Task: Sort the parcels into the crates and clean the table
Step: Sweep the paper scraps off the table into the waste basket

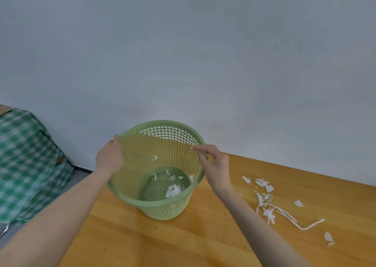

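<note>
Our left grip (pixel 109 158) clamps the light, springy basket (pixel 162 211) at its nine o'clock rim. The right grip (pixel 215 165) curls at three; whether it holds anything, we cannot tell. Flimsy scraps (pixel 269 188), best pinched, lie on the tabletop (pixel 162 246) at the basket's three o'clock.

A single head-worn wide-angle view looks forward and down, close over the table (pixel 203 236), toward the wall (pixel 183 42).

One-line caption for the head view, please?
Left hand grips the green mesh wastebasket on the wooden table; right hand reaches over its rim, torn paper scraps lying beside.
</note>
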Tool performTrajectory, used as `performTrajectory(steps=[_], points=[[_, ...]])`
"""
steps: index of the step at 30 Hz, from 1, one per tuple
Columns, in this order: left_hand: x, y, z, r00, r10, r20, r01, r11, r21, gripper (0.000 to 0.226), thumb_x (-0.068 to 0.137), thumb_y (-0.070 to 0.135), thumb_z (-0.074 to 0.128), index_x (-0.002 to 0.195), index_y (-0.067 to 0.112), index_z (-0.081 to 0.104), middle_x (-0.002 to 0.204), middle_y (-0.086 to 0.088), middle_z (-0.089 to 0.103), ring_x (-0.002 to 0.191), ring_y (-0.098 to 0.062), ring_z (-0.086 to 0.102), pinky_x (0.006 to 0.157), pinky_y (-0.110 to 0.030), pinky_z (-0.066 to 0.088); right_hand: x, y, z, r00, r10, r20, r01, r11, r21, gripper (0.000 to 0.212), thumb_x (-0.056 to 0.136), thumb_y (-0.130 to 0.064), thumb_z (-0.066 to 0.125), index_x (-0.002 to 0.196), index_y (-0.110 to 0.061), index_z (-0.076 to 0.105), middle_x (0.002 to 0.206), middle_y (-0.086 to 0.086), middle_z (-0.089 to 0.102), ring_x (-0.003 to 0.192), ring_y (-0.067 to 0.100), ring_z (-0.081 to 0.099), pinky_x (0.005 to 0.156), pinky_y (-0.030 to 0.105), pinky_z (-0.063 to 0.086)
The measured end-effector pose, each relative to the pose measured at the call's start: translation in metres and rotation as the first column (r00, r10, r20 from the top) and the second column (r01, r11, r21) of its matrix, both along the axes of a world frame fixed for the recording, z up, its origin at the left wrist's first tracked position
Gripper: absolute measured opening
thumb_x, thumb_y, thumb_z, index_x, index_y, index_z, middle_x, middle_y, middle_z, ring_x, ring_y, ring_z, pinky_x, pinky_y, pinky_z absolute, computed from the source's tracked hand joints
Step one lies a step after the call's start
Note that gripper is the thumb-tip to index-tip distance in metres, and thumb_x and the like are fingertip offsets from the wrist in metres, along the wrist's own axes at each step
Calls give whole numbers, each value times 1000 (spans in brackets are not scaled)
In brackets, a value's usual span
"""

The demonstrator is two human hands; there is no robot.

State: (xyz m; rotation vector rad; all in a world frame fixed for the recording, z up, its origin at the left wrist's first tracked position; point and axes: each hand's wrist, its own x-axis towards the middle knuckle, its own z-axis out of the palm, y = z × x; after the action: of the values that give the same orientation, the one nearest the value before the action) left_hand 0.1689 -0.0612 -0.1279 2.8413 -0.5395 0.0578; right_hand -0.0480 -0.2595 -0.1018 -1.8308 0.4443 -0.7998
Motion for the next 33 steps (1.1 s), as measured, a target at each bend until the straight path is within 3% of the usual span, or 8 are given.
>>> performTrajectory(steps=[4,8,12,14,17,21,28,33], points=[[-1,1,0,1000,4,-6,-4,1000,2,35,80,-2,48,112,4,36,78,-7,42,76,-34,47,62,-38,35,15,16,-15,981,60,-184,-126,921,-369,11,80,-13,73,90,-17,76,85,-8,72,89,0,54,94,28,39],[3,1,0,1000,12,-1,-12,1000,12,32,80,0,49,109,4,36,86,-14,49,83,-40,53,65,-39,37,10,6,-18,997,-67,-41,48,931,-362,5,79,-21,73,83,-16,73,68,-7,61,76,9,48,78,20,38],[5,0,-4,1000,19,-2,-19,999,33,35,81,1,48,113,4,36,95,-20,54,89,-44,54,68,-39,37,-22,-34,-55,962,-256,-98,226,944,-240,23,97,-21,47,106,-13,66,99,-5,61,100,14,49,86,25,39],[6,0,-5,1000,29,0,-29,999,38,35,81,1,48,114,4,36,98,-21,54,91,-45,53,69,-40,36,-51,-64,-93,851,-386,-355,326,920,-217,28,98,-12,43,122,-12,57,119,3,55,116,22,46,93,29,37],[5,0,-6,1000,27,0,-27,999,25,31,81,0,47,109,4,36,90,-18,51,86,-43,52,68,-40,38,-105,-97,-148,494,-408,-767,286,910,-300,44,94,-12,45,137,-17,42,136,13,41,126,30,36,98,38,38],[3,0,-5,1000,12,11,-12,1000,12,25,81,0,48,101,6,34,92,-20,53,86,-44,53,68,-41,38,-162,-102,-183,218,-281,-935,130,958,-257,33,97,-21,44,129,-19,42,132,9,36,124,29,36,97,33,39],[-3,-1,-3,1000,12,1,-12,1000,-3,24,82,0,48,101,6,34,85,-16,49,86,-43,53,67,-39,37,-186,-106,-183,286,-314,-905,205,943,-262,23,92,-4,38,82,-16,56,93,3,55,80,19,55,67,30,48],[-13,-5,1,1000,-7,2,7,1000,-17,26,81,-2,47,103,3,36,81,-13,45,85,-42,54,66,-39,36,-165,-120,-130,583,-453,-674,456,870,-190,14,92,0,47,85,-8,57,83,12,63,62,20,58,51,32,47]])
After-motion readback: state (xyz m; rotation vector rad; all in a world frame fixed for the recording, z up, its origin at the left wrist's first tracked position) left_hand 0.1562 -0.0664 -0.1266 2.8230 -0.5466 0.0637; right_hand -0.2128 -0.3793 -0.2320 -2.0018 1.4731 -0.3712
